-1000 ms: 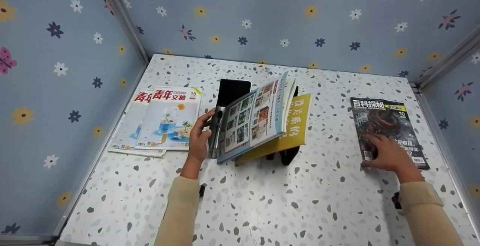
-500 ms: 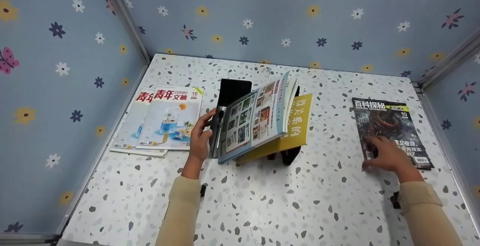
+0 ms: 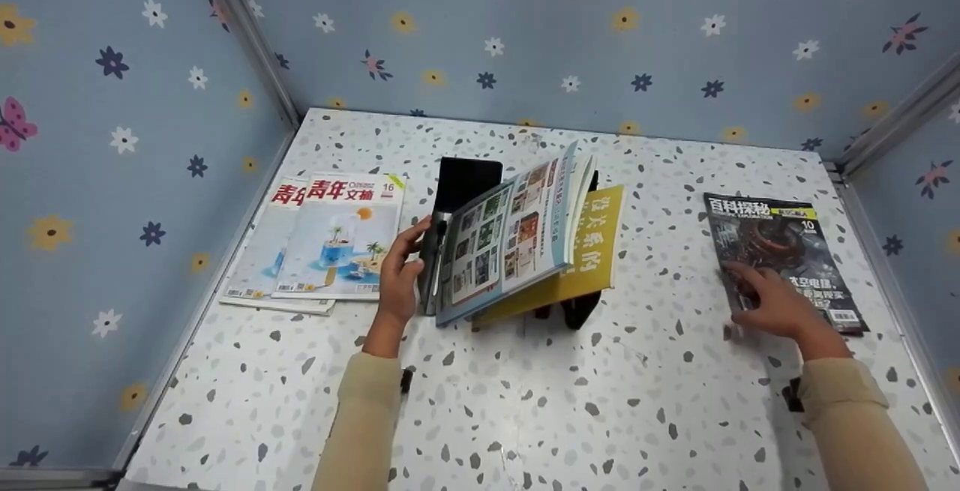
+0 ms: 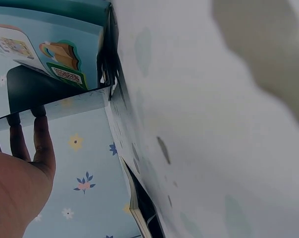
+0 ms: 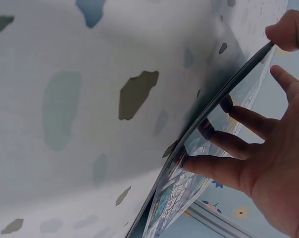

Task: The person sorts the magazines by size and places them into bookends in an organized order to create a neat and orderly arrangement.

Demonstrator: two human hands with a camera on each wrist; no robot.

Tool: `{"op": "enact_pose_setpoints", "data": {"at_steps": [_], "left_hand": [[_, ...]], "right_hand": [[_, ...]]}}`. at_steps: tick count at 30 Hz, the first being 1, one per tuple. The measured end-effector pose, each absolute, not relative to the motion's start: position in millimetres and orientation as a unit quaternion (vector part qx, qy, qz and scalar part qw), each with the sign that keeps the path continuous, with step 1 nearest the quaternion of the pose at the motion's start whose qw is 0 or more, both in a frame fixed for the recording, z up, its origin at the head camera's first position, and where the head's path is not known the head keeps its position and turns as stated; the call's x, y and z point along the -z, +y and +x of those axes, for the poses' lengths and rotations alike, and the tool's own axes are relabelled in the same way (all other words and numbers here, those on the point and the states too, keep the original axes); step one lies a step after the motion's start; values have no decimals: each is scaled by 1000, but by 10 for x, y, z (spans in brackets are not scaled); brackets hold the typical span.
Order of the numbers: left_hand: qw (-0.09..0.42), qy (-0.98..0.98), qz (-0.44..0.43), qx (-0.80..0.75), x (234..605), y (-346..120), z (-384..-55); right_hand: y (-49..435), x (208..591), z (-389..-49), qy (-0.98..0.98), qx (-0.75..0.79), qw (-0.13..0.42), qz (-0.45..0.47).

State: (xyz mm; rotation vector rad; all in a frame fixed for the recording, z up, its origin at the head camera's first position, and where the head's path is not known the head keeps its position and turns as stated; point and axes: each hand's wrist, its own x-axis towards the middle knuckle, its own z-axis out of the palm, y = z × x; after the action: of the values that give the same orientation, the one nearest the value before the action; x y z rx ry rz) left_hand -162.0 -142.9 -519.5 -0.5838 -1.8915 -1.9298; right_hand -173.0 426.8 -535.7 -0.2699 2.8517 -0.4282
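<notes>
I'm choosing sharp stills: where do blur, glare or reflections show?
Head view: glare on the table, right hand slightly smeared at the thumb; left wrist view: large brownish speck out of focus; right wrist view: glossy magazine reflecting fingertips.

Dark magazine (image 3: 772, 232), glossy paper; black bookend (image 3: 469, 182), smooth; tabletop (image 3: 540, 408), smooth, shiny; sleeves (image 3: 358, 416), matt cloth.

- A small booth (image 3: 67, 169), seen from where I stand; whether home, office or lab surrounds it cannot be told.
- Pale-blue flat panels (image 3: 532, 34) printed with flowers and butterflies wall three sides.
- Straight grey metal posts (image 3: 252, 41) mark the corners.
- Thin, glossy-covered paper magazines (image 3: 337, 240) top a white, grey-flecked, desk-like tabletop (image 3: 540, 401).
</notes>
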Motion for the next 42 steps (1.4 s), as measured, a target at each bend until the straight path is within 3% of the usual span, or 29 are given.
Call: {"op": "enact_pose_setpoints", "data": {"at_steps": [42], "left_hand": [[185,-679,-198,682,5166,-1422,-1613]], "right_hand": [[4314,5353,-1853,987,62,130,-76]]}}
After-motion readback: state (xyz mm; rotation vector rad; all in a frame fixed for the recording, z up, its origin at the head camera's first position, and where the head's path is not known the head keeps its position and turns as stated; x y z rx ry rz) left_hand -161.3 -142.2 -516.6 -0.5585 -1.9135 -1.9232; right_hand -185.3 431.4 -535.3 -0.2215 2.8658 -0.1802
